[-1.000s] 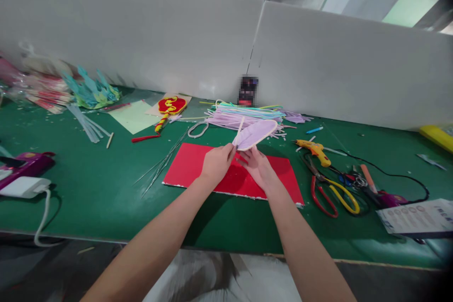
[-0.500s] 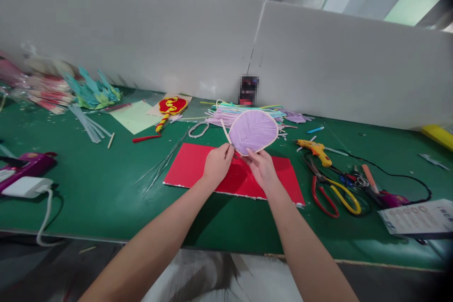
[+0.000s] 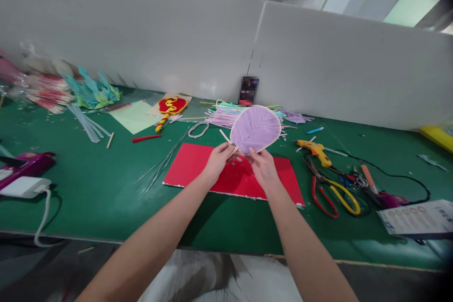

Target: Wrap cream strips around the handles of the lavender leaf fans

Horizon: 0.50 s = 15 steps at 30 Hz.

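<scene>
Both hands hold a rounded purple fan-shaped piece (image 3: 255,130) with a cream edging, raised above a red board (image 3: 193,165). My left hand (image 3: 220,163) is closed at its lower left edge, pinching the cream strip (image 3: 225,136) whose loose end sticks out up and to the left. My right hand (image 3: 262,166) grips the lower edge, thumb on the front face; its other fingers are partly hidden behind. Behind the piece lies a pile of pastel pipe cleaners (image 3: 222,117), partly covered by it.
To the right lie a yellow hot glue gun (image 3: 316,151), pliers with red and yellow handles (image 3: 334,193) and a blue pen (image 3: 314,130). Thin wires (image 3: 161,167), a red-yellow fan ornament (image 3: 171,106) and a white charger (image 3: 26,187) are leftward. A white partition (image 3: 141,33) stands behind.
The purple piece has shifted slightly up and to the right and turned a little. My left fingers have moved along the lower edge with the cream strip.
</scene>
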Each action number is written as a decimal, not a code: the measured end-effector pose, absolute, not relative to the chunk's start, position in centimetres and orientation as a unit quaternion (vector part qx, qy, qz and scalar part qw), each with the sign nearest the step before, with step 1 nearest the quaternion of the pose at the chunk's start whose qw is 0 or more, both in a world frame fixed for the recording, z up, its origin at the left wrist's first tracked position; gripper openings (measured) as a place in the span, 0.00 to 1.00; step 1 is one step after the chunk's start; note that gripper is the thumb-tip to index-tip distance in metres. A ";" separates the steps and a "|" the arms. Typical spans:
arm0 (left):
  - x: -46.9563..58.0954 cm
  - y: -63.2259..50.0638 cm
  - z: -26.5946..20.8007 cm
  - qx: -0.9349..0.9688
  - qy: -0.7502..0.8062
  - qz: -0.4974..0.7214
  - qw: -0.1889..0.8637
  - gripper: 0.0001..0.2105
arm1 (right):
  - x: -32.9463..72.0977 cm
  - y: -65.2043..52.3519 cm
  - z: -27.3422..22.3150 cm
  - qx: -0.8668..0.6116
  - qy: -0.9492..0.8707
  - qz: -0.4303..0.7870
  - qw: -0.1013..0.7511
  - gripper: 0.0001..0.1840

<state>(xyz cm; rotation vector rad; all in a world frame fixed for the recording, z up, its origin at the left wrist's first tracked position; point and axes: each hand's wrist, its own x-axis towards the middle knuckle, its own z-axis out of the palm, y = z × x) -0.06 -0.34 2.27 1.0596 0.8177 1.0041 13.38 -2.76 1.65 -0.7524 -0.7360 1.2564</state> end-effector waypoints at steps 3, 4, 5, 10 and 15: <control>-0.2 -0.2 2.0 0.444 0.352 0.455 0.687 0.10 | 13.4 -2.7 1.5 -0.331 -0.331 0.563 0.681 0.11; -0.2 -0.1 1.9 0.432 0.347 0.452 0.699 0.09 | 13.5 -2.7 1.5 -0.332 -0.330 0.564 0.680 0.10; -0.3 -0.1 1.8 0.418 0.342 0.447 0.713 0.09 | 13.5 -2.6 1.5 -0.333 -0.329 0.565 0.680 0.10; -0.4 0.0 1.7 0.370 0.326 0.429 0.757 0.07 | 13.6 -2.7 1.6 -0.326 -0.322 0.569 0.683 0.10; -0.8 0.2 2.0 0.352 0.317 0.391 0.789 0.05 | 13.7 -2.9 1.6 -0.303 -0.325 0.585 0.679 0.09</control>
